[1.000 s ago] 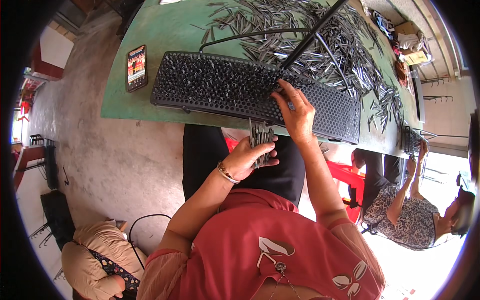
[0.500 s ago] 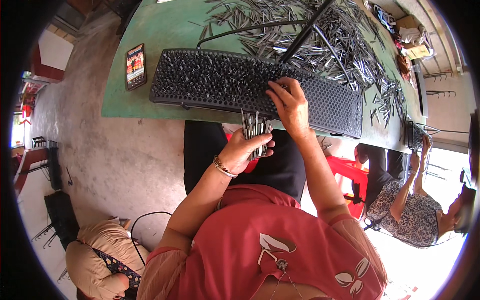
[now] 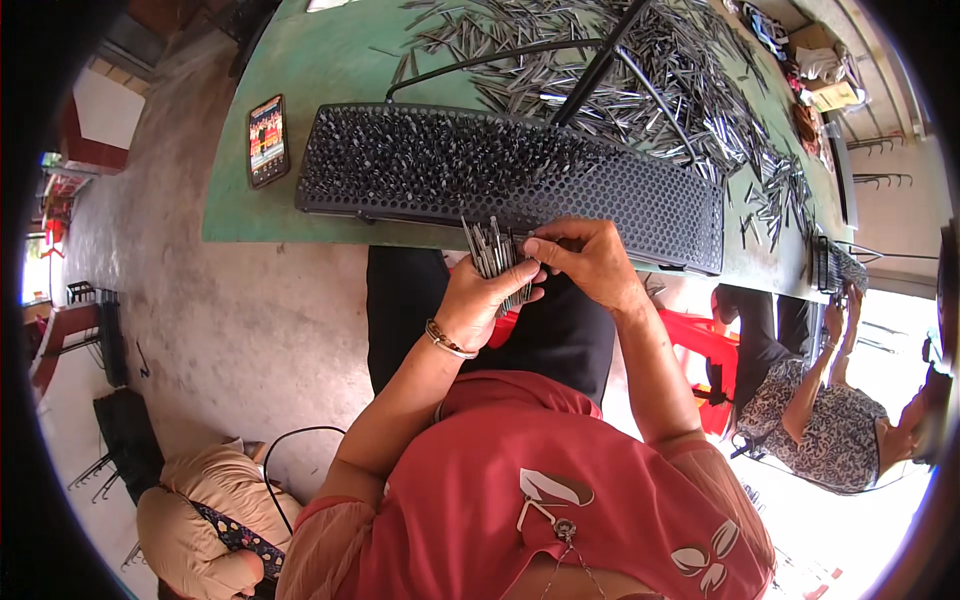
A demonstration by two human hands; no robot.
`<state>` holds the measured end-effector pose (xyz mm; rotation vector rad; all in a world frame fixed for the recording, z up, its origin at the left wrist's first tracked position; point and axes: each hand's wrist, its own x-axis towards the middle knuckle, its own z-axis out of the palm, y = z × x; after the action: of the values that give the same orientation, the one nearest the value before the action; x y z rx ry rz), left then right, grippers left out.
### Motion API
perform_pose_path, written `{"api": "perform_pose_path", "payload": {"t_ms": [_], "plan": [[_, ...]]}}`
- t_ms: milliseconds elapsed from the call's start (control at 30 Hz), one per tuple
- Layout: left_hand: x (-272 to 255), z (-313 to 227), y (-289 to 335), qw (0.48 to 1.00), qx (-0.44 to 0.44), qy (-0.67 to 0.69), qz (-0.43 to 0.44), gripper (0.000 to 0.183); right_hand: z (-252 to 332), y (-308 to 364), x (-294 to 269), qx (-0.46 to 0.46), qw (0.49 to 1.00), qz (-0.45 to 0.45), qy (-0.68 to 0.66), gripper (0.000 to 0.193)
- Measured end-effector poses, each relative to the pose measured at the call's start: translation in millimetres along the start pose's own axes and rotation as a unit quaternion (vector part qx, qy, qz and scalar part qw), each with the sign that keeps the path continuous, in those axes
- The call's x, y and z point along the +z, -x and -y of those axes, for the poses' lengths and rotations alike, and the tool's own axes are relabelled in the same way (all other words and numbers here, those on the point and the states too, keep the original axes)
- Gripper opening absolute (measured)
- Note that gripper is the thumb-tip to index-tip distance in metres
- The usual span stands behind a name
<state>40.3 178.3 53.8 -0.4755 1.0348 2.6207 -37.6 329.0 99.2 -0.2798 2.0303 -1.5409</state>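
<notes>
A bundle of thin metal strips (image 3: 490, 250) stands upright in my left hand (image 3: 474, 306), with the fingers and thumb wrapped round it. Against the bundle's right side, my right hand (image 3: 598, 268) pinches with thumb and fingertips; what lies between them is hidden. Just beyond both hands is a long black rack (image 3: 645, 212) with a grid of round holes. Strips stand packed in the holes across its left and middle, while the holes toward its right end show bare.
The rack rests along the near edge of a green table (image 3: 228, 205). Beyond it lies a large heap of loose strips (image 3: 660, 95), crossed by black rods (image 3: 600, 75). A phone (image 3: 267, 142) lies at left. At right a co-worker (image 3: 815, 420) handles a similar rack (image 3: 838, 268); another person (image 3: 215, 520) is lower left.
My right hand has come down from the middle of the rack to the bundle in my left hand. The left hand keeps its hold and has shifted slightly left.
</notes>
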Motion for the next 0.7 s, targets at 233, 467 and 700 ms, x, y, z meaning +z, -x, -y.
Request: {"api": "perform_pose_path", "payload": {"t_ms": [233, 467, 700], "plan": [[-2, 1, -1, 0.998, -0.008, 0.048, -0.050, 0.018, -6, -13, -1, -0.046, 0.989, -0.081, -0.118, 0.022], [-1, 2, 4, 0.998, -0.032, 0.028, -0.040, 0.019, -11, -52, -5, -0.248, 0.944, -0.188, 0.106, 0.017], [-7, 6, 3, 0.997, -0.073, 0.003, -0.005, 0.020, -20, -54, 0, -0.218, 0.960, -0.175, 0.025, 0.016]]}}
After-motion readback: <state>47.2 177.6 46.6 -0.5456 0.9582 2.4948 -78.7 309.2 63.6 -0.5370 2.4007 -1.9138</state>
